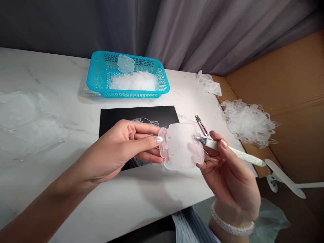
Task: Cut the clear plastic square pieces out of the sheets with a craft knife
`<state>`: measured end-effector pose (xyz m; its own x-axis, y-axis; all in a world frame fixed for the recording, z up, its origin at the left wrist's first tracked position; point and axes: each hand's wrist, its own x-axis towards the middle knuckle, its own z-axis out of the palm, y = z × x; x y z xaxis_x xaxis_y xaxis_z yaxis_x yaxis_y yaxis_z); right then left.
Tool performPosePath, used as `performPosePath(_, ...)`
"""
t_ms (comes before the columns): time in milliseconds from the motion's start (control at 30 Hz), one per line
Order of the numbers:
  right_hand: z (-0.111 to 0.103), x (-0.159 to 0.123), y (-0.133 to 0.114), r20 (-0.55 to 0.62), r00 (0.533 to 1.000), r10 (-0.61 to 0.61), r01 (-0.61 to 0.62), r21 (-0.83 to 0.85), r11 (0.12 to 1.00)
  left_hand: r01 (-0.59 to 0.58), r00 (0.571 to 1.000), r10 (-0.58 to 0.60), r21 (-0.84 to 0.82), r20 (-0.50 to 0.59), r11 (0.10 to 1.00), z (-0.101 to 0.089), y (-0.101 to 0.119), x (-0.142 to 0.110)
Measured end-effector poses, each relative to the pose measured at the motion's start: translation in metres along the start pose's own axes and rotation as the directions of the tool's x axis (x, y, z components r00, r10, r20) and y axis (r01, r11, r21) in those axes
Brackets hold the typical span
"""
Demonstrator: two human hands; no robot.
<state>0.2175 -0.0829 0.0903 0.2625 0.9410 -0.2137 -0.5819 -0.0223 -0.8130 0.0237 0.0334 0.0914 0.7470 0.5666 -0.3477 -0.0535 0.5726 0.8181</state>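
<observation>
My left hand (126, 145) pinches the left edge of a translucent plastic plate (181, 145), thumb on top and fingers beneath. My right hand (227, 168) supports the plate's right edge from below and grips a white-wrapped knife (235, 152), whose blade tip rests on the plate's upper right corner. Both hands hover just above a black mat (113, 118) on the white marble table (63, 135).
A teal basket (98, 79) at the back holds clear plastic pieces and one plate. Small snips (201, 125) lie right of the mat. A heap of plastic trimmings (249, 123) sits on cardboard at right, with a smaller clump (209, 82) behind it. Clear plastic sheets (25, 118) lie at left.
</observation>
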Motion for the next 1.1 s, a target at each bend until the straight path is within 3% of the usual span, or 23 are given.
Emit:
performPosePath(567, 0.003, -0.008, 0.002, -0.056, 0.996, -0.074, 0.067, -0.122, 0.990, 0.049, 0.999, -0.048, 0.025, -0.023, 0.999, -0.004, 0.000, 0.001)
performPosePath(733, 0.003, -0.011, -0.002, 0.021, 1.000, -0.024, 0.027, -0.166, 0.986, -0.021, 0.999, 0.026, 0.108, -0.041, 0.994, -0.006, -0.003, 0.003)
performPosePath(867, -0.004, -0.008, -0.001, 0.106, 0.994, 0.026, -0.008, -0.166, 0.986, -0.139, 0.981, 0.174, 0.311, -0.087, 0.940, -0.008, -0.005, 0.003)
performPosePath(967, -0.011, -0.004, 0.001, 0.192, 0.981, 0.006, 0.027, -0.172, 0.985, -0.230, 0.960, 0.275, 0.430, -0.045, 0.873, -0.007, -0.005, 0.001)
performPosePath(1100, -0.016, -0.003, 0.001, 0.205, 0.975, -0.086, 0.132, -0.219, 0.967, -0.343, 0.922, 0.386, 0.423, -0.016, 0.839, -0.005, -0.006, 0.000)
